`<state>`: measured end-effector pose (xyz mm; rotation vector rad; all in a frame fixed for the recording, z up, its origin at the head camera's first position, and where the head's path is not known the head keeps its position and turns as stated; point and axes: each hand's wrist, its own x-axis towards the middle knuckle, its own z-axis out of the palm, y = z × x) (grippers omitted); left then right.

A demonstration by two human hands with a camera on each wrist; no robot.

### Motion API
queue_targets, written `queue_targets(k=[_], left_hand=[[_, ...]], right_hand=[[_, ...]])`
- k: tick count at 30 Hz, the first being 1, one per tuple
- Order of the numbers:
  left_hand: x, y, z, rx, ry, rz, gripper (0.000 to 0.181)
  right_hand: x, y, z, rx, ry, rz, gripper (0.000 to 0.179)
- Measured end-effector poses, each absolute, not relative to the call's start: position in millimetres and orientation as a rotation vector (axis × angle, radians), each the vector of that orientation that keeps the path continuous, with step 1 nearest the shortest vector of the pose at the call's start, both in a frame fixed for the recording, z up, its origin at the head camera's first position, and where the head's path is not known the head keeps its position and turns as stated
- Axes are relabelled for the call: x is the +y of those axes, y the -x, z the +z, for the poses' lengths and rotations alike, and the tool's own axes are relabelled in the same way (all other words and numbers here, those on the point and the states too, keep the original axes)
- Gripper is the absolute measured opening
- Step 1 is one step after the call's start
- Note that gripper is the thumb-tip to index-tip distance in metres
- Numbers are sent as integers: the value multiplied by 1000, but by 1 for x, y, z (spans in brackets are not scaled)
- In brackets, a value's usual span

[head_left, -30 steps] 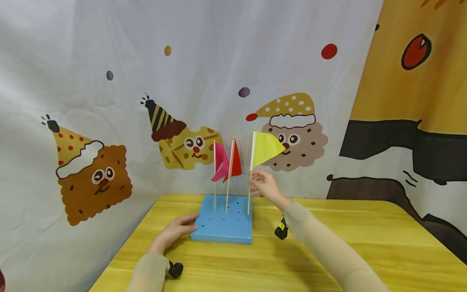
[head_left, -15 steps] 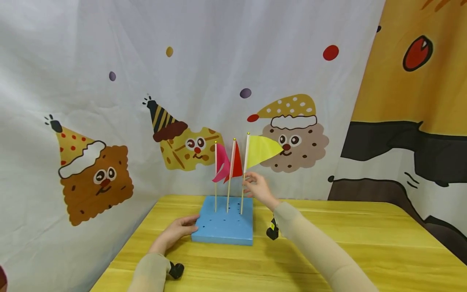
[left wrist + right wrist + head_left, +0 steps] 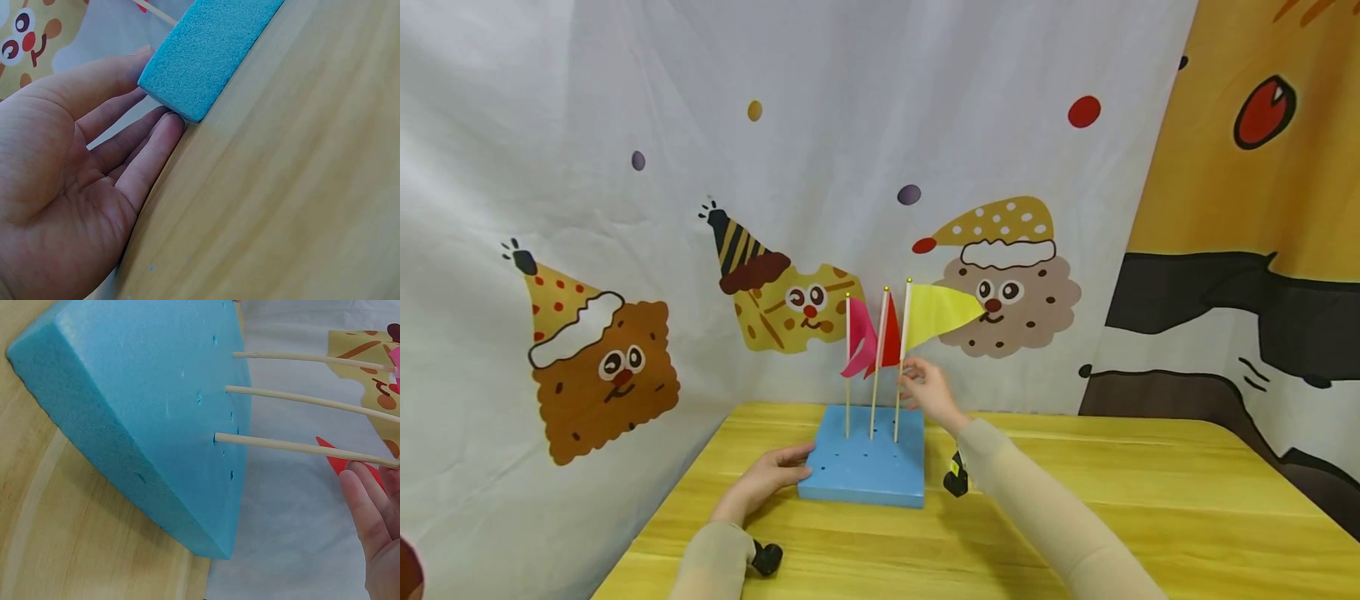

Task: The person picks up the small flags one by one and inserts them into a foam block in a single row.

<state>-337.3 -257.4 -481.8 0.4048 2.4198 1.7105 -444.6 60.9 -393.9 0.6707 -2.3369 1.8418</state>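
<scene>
My left hand rests straight fingers against the left side of a light-blue foam block. In the left wrist view, the thumb and fingertips touch the block's end. Between thumb and fingers, my right hand pinches the thin wooden stick of a yellow pennant flag. That stick stands nearly upright, its lower tip at a hole in the block's top in the right wrist view. Left of it, a red flag and a pink flag stand on sticks in the block, roughly in a row.
Several small holes dot the block's top, one of them a front hole. The block lies on a wooden table. Behind hangs a white curtain with cartoon biscuits. Each wrist wears a small black camera.
My right hand has moved left with the yellow flag, bringing its stick from the block's right edge to beside the red flag. My left hand stays at the block's side.
</scene>
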Motion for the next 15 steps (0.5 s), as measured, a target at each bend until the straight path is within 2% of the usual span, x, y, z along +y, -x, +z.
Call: queue_targets(k=[7, 15], left_hand=[[-257, 339, -481, 2433, -389, 1706, 59], [-258, 338, -480, 2398, -405, 1700, 59]], right_hand=[[61, 445, -395, -2334, -670, 1819, 30], [62, 441, -403, -2334, -682, 1835, 32]])
